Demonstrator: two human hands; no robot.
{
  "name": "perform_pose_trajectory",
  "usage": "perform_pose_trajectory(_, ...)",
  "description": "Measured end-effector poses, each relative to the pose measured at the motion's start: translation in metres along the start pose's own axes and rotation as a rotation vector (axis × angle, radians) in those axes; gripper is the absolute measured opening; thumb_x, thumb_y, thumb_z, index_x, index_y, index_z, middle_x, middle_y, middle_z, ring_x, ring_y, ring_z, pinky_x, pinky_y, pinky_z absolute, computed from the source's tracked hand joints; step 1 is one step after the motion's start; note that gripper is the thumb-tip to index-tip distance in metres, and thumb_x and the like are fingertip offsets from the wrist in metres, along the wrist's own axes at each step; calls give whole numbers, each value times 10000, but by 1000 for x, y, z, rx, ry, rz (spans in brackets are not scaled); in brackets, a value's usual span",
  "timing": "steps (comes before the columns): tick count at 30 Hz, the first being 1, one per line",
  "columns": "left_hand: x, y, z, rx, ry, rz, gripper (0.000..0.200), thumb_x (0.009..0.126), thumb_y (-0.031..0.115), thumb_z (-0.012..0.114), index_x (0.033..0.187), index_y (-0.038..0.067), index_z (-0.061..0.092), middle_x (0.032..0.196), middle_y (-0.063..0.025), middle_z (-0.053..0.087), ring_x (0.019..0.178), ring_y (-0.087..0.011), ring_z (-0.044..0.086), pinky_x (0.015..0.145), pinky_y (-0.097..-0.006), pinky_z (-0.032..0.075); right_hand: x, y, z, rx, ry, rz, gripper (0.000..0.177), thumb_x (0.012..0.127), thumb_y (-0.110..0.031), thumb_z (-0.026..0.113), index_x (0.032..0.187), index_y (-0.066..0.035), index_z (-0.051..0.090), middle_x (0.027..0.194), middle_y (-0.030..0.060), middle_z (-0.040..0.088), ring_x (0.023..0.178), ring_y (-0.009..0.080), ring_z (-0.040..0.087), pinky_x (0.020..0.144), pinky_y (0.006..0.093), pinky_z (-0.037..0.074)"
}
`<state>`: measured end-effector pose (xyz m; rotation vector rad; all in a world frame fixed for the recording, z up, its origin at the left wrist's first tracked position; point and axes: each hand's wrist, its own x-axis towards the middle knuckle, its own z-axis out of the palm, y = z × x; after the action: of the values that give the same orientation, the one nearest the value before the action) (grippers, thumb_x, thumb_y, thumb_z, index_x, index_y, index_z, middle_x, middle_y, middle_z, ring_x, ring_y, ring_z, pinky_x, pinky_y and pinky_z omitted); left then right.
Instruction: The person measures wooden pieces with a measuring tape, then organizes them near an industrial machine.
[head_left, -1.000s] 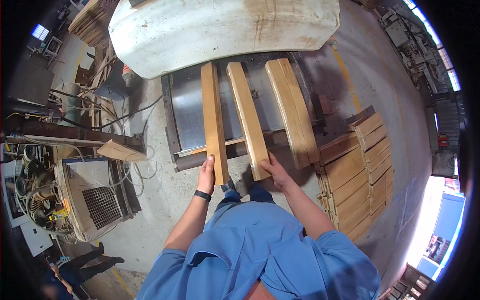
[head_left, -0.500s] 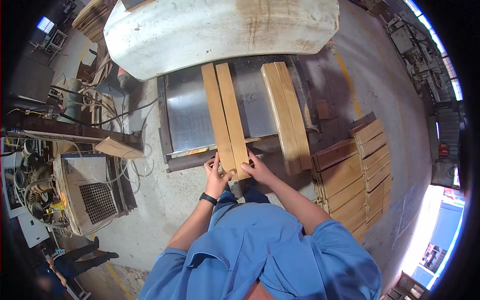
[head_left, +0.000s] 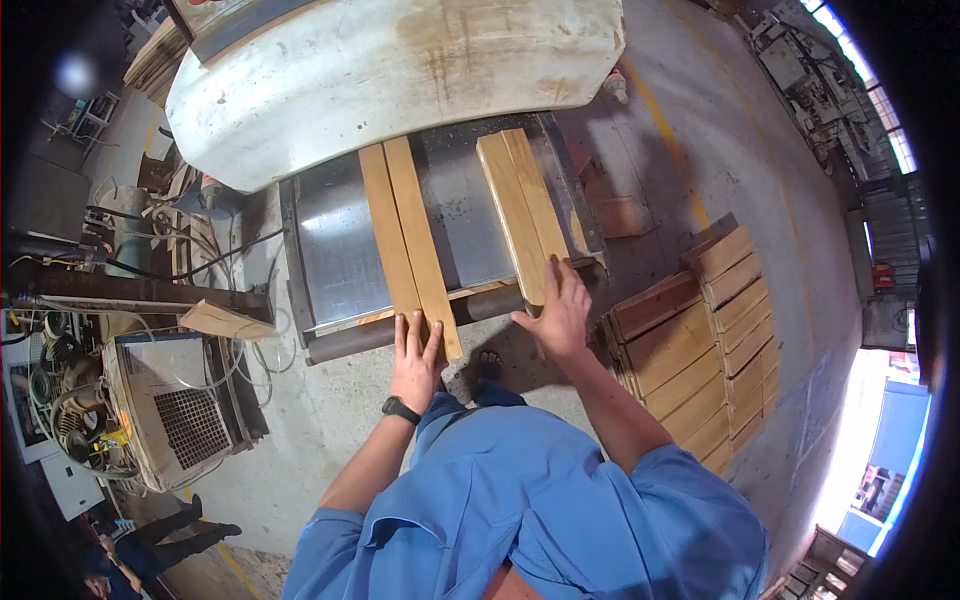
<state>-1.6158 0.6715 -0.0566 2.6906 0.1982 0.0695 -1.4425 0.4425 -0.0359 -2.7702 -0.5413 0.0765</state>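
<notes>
Two long wooden boards (head_left: 405,235) lie side by side on the machine's metal bed (head_left: 340,235), their near ends jutting past its front roller. My left hand (head_left: 415,362) rests with fingers spread on the near ends of these boards. Farther right, a second set of boards (head_left: 520,200) lies on the bed, with more than one layer showing at its left edge. My right hand (head_left: 560,310) is at the near end of this set, its thumb and fingers apart, the fingertips touching or just over the wood.
A large white hood (head_left: 400,80) spans the machine's far side. Stacked boards (head_left: 700,350) stand on the floor at right. At left are hoses, a wooden piece (head_left: 228,320) and a caged unit (head_left: 180,400). Another person's legs (head_left: 185,530) show at lower left.
My right hand has let go of the left pair of boards and moved right to the other set. My left hand has opened from its grip and now lies flatter on the pair.
</notes>
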Motion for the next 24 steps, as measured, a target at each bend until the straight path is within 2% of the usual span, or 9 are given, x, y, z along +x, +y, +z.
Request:
perform_pose_trajectory(4,39,-18,1,75,26,29,922,669,107,842,1490,156,424,1566,-209,303,1450,-492,236,1178,-516,332,-7,20,1,28,-104,70,1180,632,-540,843,1546,-59,274,1580,225,226,1457,437,219,1150,569,215)
perform_pose_trajectory(7,85,-40,4,102,92,42,893,688,109,828,1486,151,431,1562,-211,313,1452,-477,247,1184,-493,332,-11,21,11,61,-63,62,1166,635,-527,843,1544,-62,279,1586,225,218,1461,437,214,1149,570,220)
perform_pose_trajectory(9,116,-59,5,198,108,65,873,695,113,828,1478,140,443,1568,-204,308,1451,-472,252,1190,-482,329,-10,14,6,51,-78,91,1094,673,-427,846,1539,-57,287,1589,221,216,1450,436,232,1145,561,237)
perform_pose_trajectory(10,131,-62,-5,148,63,43,792,762,152,777,1480,127,443,1569,-219,312,1440,-494,260,1196,-487,304,-10,12,7,44,-68,93,1071,685,-396,844,1536,-56,291,1589,219,217,1447,436,237,1144,559,241)
perform_pose_trajectory(13,172,-69,-26,185,-33,-26,788,785,198,782,1492,140,439,1589,-194,293,1465,-457,232,1208,-456,290,-9,7,6,26,-56,98,1006,715,-310,833,1529,-50,303,1587,217,220,1441,437,243,1144,555,246)
perform_pose_trajectory(16,183,-75,-29,172,-64,-28,810,782,217,796,1503,158,432,1599,-182,280,1472,-437,231,1213,-436,283,-11,-1,7,18,-53,95,973,729,-271,822,1527,-51,310,1584,217,215,1442,436,235,1144,556,247)
perform_pose_trajectory(20,198,-90,-23,183,-11,-16,850,745,178,824,1501,172,436,1596,-164,281,1476,-432,223,1209,-446,305,-14,-12,11,-2,-32,88,951,734,-251,809,1525,-64,315,1585,216,197,1444,440,221,1143,560,248)
perform_pose_trajectory(24,213,-99,-30,206,-9,3,824,766,201,814,1500,175,441,1599,-160,286,1474,-430,233,1199,-438,315,-17,-25,22,17,2,75,932,735,-257,806,1517,-84,330,1586,201,195,1439,449,218,1145,562,245)
